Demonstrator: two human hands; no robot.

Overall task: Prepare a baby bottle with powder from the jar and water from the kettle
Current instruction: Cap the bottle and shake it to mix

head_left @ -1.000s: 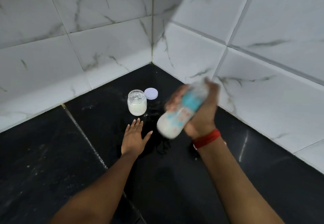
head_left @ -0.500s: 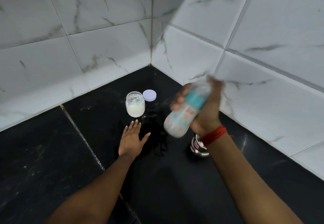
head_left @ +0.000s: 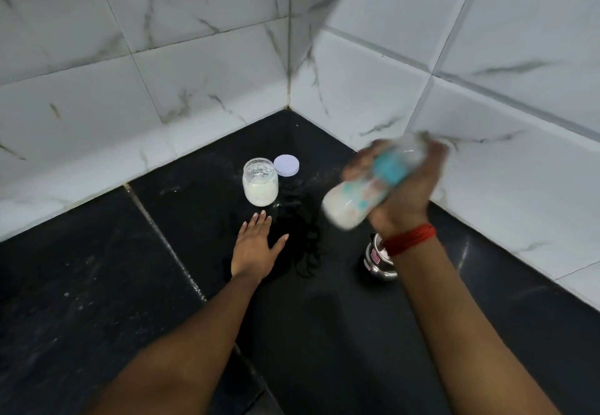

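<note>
My right hand [head_left: 404, 187] grips a baby bottle [head_left: 357, 200] with a teal collar, tilted with its base toward me and blurred by motion; white liquid fills its lower part. An open glass jar [head_left: 260, 185] of white powder stands on the black counter [head_left: 130, 284], its white lid [head_left: 286, 165] lying just behind it. My left hand [head_left: 256, 247] rests flat on the counter in front of the jar, fingers spread, holding nothing. A steel kettle [head_left: 378, 260] sits partly hidden under my right wrist.
White marble-look tiled walls [head_left: 194, 73] meet in a corner behind the jar and run close along the right side. A wet dark patch [head_left: 302, 236] spreads on the counter between my hands. A seam [head_left: 162, 236] crosses the counter at left.
The bottle in my right hand has shifted up and right, then back down a little, staying blurred. The steel kettle came into sight under my wrist. My left hand stayed flat.
</note>
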